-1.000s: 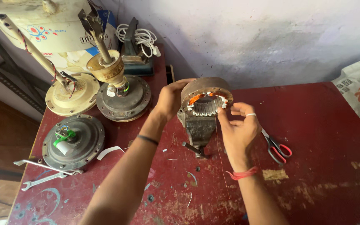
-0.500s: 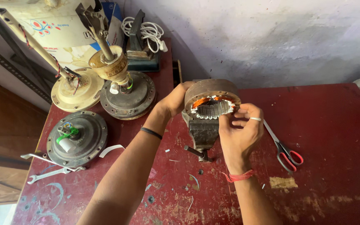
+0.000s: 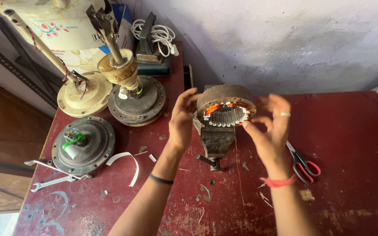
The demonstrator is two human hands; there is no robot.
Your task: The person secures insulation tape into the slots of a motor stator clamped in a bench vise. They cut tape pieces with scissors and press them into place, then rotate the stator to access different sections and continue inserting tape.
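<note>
With the round brown motor stator with copper windings (image 3: 226,110) clamped in the small grey vise (image 3: 215,142) on the red surface (image 3: 351,144), we brace its rim with our open left hand (image 3: 181,120) and keep our open right hand (image 3: 271,131) feeding thin wire gently, without kinks.

right hand (image 3: 271,131) motion-blurred, scissors (image 3: 302,164) partly hidden behind it

Bench contents, counted:
- Round grey metal fan motor housings: two (image 3: 83,144) (image 3: 137,101)
- Cream dome-shaped fan base with rod: one (image 3: 84,94)
- Copper-wound round stator in small grey bench vise: one (image 3: 226,110)
- Red-handled scissors: one (image 3: 302,164)
- Steel open-ended spanners: two (image 3: 55,182) (image 3: 49,166)
- Coiled white cord: one (image 3: 154,32)
- Curved white paper strip: one (image 3: 127,164)
- Hands: two (image 3: 181,118) (image 3: 271,131)
</note>
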